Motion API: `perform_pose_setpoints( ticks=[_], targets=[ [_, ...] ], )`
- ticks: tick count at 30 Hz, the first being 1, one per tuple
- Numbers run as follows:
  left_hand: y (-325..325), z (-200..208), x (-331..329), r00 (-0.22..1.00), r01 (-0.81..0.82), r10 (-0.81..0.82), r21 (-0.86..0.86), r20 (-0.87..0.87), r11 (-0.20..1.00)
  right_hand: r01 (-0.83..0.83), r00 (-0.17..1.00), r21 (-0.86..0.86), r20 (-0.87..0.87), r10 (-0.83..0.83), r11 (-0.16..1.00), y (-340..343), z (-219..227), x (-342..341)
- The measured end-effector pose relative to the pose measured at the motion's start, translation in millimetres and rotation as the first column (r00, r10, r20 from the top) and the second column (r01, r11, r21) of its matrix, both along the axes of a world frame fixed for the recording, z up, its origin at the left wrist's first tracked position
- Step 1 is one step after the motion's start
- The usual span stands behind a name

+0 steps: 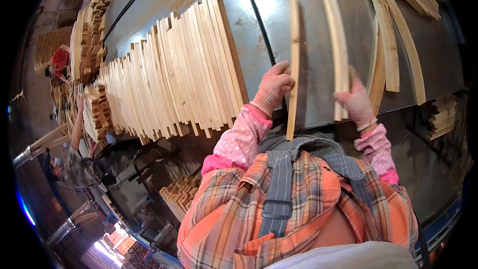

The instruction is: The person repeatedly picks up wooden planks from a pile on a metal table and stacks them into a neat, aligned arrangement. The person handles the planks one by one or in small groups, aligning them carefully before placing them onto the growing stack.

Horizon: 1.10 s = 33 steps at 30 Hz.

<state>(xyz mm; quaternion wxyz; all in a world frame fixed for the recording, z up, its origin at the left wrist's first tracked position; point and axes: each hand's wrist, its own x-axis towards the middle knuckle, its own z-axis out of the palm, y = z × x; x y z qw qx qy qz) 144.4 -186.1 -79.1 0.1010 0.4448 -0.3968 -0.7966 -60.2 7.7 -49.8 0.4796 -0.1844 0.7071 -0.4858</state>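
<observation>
Centre frame, left hand [273,87] pinches a thin wooden slat [294,60] on the grey metal desk [318,94]; right hand [356,100] grips a curved slat [336,40]. Big slat stack [174,74] sits centre-left.

Two gloved hands, the left hand [273,88] and the right hand [357,100], each hold one wooden slat [294,55]. Along the metal table [279,10]'s left edge lies one long row of slats [174,74], too many to count. Several more slats [398,45] lie near its right edge.
</observation>
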Motion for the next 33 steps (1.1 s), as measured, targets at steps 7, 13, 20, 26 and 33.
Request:
perform_pose_setpoints(
  ticks=[7, 13, 20, 26, 33],
  targets=[
    [-29, -13, 96, 0.884, 0.415, 0.210, -0.908, 0.418, 0.061, -0.575, 0.817, 0.143, 0.038, 0.576, 0.806, -107, 0, 115],
    [-15, -11, 75, 0.583, 0.769, 0.228, -0.620, 0.780, 0.155, -0.747, 0.493, 0.390, -0.218, 0.842, 0.539, -129, 13, 70],
    [-7, -12, 50, 0.672, 0.638, 0.264, -0.722, 0.692, 0.268, 0.330, 0.629, 0.643, -0.696, 0.346, 0.691, 15, -7, -194],
    [38, -18, -33, 0.858, 0.457, 0.037, -0.793, 0.513, 0.404, 0.174, 0.855, 0.390, -0.516, 0.058, 0.904, 80, 20, -235],
    [123, -14, -169, 0.876, 0.457, -0.193, -0.633, 0.442, 0.624, 0.026, 0.753, 0.778, -0.428, 0.500, 0.627, 88, -35, -101]
  ],
)
